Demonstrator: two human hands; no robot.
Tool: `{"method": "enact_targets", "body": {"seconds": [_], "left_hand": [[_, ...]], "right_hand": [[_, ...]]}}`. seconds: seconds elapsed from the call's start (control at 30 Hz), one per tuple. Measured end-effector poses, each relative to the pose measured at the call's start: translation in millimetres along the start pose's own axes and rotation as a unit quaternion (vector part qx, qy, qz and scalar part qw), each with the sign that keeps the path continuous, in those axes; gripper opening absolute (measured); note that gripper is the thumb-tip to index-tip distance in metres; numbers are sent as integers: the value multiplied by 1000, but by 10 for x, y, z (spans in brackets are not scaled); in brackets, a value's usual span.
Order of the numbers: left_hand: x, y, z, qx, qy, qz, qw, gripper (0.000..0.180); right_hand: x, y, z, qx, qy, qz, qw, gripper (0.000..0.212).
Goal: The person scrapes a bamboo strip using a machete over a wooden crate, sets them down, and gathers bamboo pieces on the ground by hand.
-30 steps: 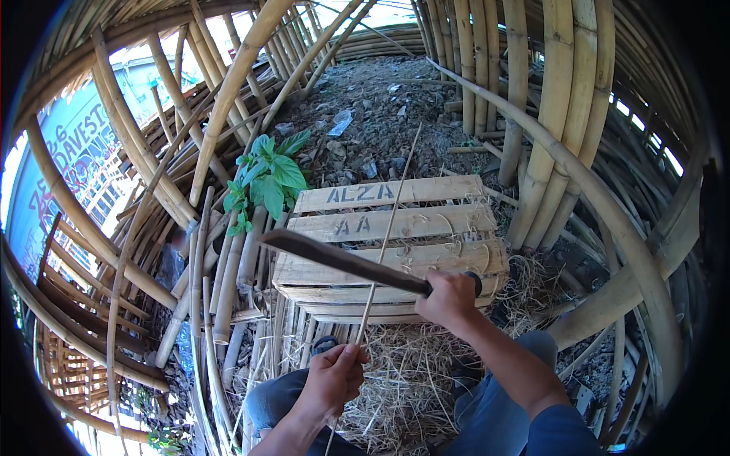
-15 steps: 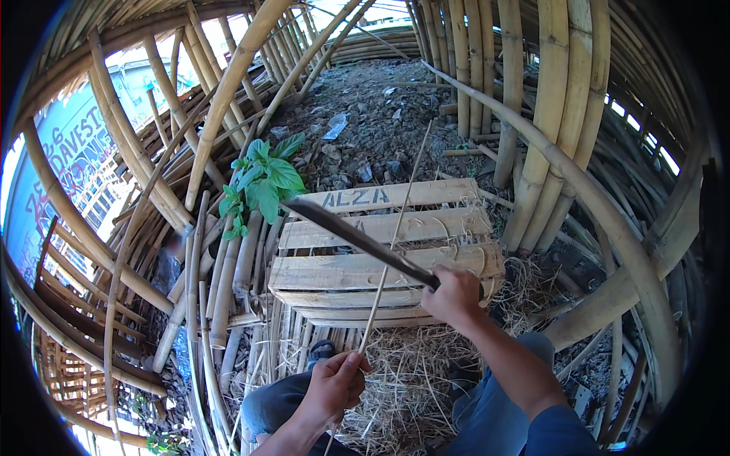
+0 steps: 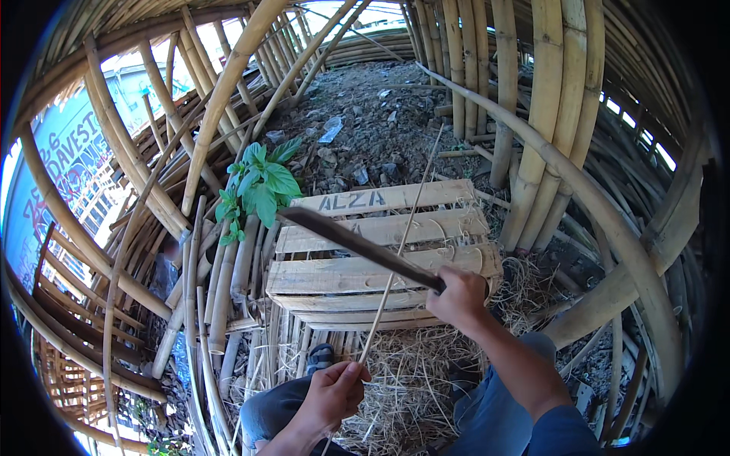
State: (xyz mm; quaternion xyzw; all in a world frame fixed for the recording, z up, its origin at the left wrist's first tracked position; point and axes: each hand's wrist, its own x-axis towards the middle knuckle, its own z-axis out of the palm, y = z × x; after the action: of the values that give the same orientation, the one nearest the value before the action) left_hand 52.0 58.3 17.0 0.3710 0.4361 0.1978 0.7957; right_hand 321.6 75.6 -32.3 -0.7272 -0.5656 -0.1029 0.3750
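Near a slatted crate (image 3: 327,271), the hands (image 3: 332,393) hold a thin strip (image 3: 381,310) and machete (image 3: 356,245).

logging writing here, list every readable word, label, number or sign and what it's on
Wording isn't copied here, only described.
Wooden crate, far slat: dark stencilled capitals, readable.
Next slat: dark stencilled lettering, partly hidden by the blade.
Blue wall: large dark and red graffiti, partly hidden.

Dark stencilled capitals (image 3: 352,201) mark the far slat of the wooden crate (image 3: 323,270), with a partly covered marking on the next slat, and red and dark painted lettering (image 3: 70,149) spreads across the blue wall (image 3: 34,182).
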Motion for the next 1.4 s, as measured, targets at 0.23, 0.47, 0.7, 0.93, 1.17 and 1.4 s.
{"method": "enact_targets", "body": {"seconds": [0.23, 0.47, 0.7, 0.93, 1.17, 1.4], "left_hand": [[46, -56, 24, 100, 29, 75, 992, 27], [176, -163, -19, 125, 61, 107, 984, 28], [-11, -144, 37, 156, 51, 111, 980, 26], [5, -152, -45, 179, 46, 121, 975, 25], [-300, -320, -214, 293, 83, 233, 924, 24], [-1146, -447, -602, 453, 188, 267, 830, 17]], "right_hand": [[139, 67, 18, -40, -19, 47, 998, 12], [-159, -199, 26, 5, -67, -32, 997, 13], [216, 148, 25, -19, 3, 53, 998, 8], [59, 106, -54, -17, 2, 62, 998, 6], [370, 364, 24, -52, -3, 123, 991, 14], [561, 904, -125, -67, 12, 293, 954, 22]]}}
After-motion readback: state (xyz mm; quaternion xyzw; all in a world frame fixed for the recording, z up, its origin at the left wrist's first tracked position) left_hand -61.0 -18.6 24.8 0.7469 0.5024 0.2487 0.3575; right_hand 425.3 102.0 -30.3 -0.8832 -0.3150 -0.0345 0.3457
